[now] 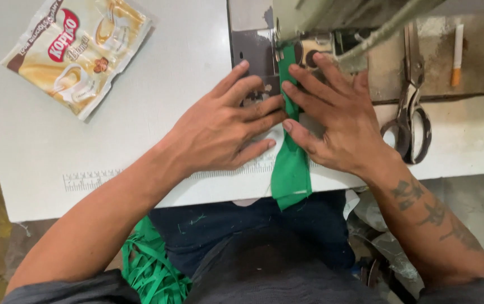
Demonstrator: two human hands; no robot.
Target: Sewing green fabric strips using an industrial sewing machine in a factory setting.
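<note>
A narrow green fabric strip point(290, 169) runs from under the sewing machine's presser foot point(287, 50) toward me and hangs over the table's front edge. My left hand point(225, 126) lies flat on the white table just left of the strip, fingertips touching its edge. My right hand point(337, 115) presses flat on the right side, fingers spread and touching the strip near the foot. Neither hand grips anything; both rest on the cloth and table.
A pair of scissors point(410, 107) lies right of my right hand. A cigarette point(457, 53) rests at the far right. A beige sachet point(79, 50) lies far left. A ruler strip point(93, 179) marks the white table point(157, 84). More green strips point(152, 270) pile below by my lap.
</note>
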